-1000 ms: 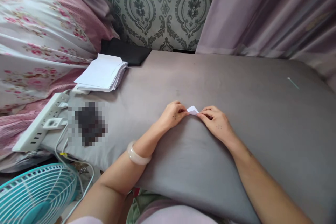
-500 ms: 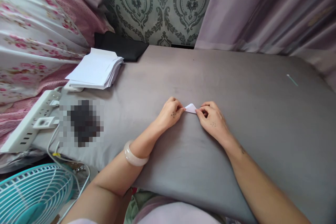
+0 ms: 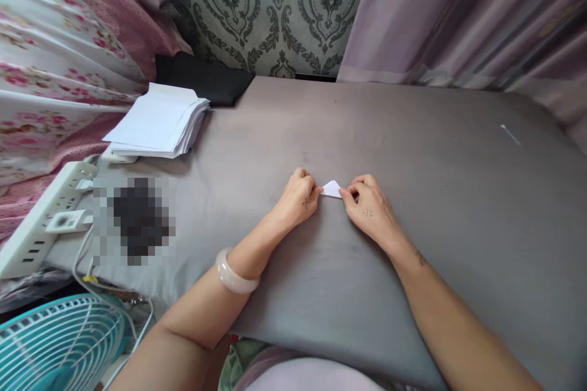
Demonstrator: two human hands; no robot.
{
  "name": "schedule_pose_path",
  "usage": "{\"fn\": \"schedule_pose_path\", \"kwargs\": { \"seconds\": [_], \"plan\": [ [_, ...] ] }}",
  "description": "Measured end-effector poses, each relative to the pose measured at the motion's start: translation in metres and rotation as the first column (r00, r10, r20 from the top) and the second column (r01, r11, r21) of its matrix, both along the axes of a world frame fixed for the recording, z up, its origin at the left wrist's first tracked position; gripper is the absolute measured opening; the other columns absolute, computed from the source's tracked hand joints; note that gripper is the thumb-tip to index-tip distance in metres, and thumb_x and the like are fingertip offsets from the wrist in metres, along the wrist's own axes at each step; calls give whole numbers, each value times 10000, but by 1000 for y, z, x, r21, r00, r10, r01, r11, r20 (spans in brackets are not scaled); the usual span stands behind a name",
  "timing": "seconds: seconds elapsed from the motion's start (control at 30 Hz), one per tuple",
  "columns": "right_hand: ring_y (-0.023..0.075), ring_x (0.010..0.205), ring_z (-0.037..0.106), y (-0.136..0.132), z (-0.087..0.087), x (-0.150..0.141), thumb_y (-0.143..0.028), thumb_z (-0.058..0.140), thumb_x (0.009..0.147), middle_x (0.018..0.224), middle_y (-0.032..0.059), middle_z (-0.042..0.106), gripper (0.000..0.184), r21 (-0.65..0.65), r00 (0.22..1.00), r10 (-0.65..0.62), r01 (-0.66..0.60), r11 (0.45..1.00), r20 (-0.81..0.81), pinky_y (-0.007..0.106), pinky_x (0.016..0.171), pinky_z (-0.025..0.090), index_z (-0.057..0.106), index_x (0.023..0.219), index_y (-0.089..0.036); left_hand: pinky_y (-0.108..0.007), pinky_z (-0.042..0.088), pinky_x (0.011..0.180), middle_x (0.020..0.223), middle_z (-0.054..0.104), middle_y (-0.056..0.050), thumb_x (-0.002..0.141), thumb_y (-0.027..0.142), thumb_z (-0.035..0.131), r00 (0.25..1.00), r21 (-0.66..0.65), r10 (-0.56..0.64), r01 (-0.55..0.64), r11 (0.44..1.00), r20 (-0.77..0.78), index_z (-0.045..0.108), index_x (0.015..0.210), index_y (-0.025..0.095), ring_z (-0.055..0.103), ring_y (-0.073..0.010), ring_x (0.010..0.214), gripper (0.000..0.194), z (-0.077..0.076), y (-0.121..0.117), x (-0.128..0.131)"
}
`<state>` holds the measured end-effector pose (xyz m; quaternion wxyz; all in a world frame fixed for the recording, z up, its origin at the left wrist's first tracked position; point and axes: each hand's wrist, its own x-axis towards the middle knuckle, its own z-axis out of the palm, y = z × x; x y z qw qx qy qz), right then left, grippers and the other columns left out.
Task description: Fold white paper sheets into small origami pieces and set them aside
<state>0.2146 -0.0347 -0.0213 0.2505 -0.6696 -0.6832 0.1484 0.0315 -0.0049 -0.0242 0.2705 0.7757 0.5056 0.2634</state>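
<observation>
A small white folded paper triangle (image 3: 331, 189) is held between my two hands, its point toward the far side. My left hand (image 3: 299, 195) pinches its left corner between thumb and fingers. At the right corner, my right hand (image 3: 367, 204) grips the paper with thumb and forefinger, its other fingers curled. The paper is low over the grey cloth-covered surface (image 3: 293, 281); I cannot tell whether it touches the cloth. A pale bangle (image 3: 235, 274) circles my left forearm.
At the left lies a stack of white paper (image 3: 158, 119), with a black folded item (image 3: 206, 78) behind it. A white power strip (image 3: 46, 214) with cables, a blurred dark patch (image 3: 140, 217) and a turquoise fan (image 3: 64, 342) are nearer me. A thin stick (image 3: 510, 135) lies far right.
The view has shifted slightly, so the surroundings sit a little further left. Both hands keep their pinch on the paper triangle, with hardly any movement.
</observation>
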Motion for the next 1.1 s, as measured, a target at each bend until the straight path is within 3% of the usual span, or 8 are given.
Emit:
{"fn": "schedule_pose_path", "kwargs": {
  "seconds": [0.43,0.53,0.7,0.83,0.97,1.03,1.1],
  "plan": [
    [155,631,544,4,3,1,-395,540,852,933,67,586,259,-95,1000,-6,6,995,-3,348,641,435,570,670,-214,-357,485,829,953,536,-100,863,226,535,997,-24,-1,-1,1000,-77,565,784,153,550,-186,838,111,6,-1,2],
    [158,647,553,5,3,2,-412,547,851,927,65,579,266,-116,1000,-5,4,993,-9,345,658,436,566,673,-215,-350,485,794,988,545,-102,882,214,493,991,-40,-21,16,999,-131,569,927,157,556,-198,861,105,12,-4,3],
    [154,666,549,3,3,9,-436,546,856,907,62,551,264,-51,999,43,-43,998,-18,325,674,442,540,717,-212,-322,470,791,1072,577,-81,906,108,344,967,8,-151,155,988,-205,571,1140,225,571,-207,967,346,16,-4,6],
    [127,648,532,3,3,19,-377,589,825,924,45,564,180,-52,990,71,-78,996,-118,307,678,447,597,776,-204,-303,473,792,1078,595,-68,917,137,337,968,-4,-180,182,983,-176,618,1122,239,592,-195,957,363,13,-1,4],
    [143,671,575,3,1,26,-321,574,819,876,42,643,182,-60,925,-42,20,998,-377,310,675,466,652,930,-199,-303,473,808,1076,603,-64,910,154,361,977,-37,-179,176,984,-114,656,1083,238,600,-192,942,351,11,2,2],
    [162,729,615,0,3,23,-282,535,839,848,41,669,191,2,891,-42,49,999,-453,318,712,483,652,962,-196,-307,470,815,1070,607,-64,904,155,374,979,-35,-178,176,984,-95,669,1073,236,601,-195,941,349,10,3,2],
    [167,783,634,-5,7,14,-222,508,847,871,42,679,178,100,908,23,21,995,-419,323,762,489,659,939,-200,-307,468,820,1064,611,-65,898,153,384,982,-27,-174,173,985,-74,679,1069,234,602,-194,934,351,8,3,2]
  ]
}}
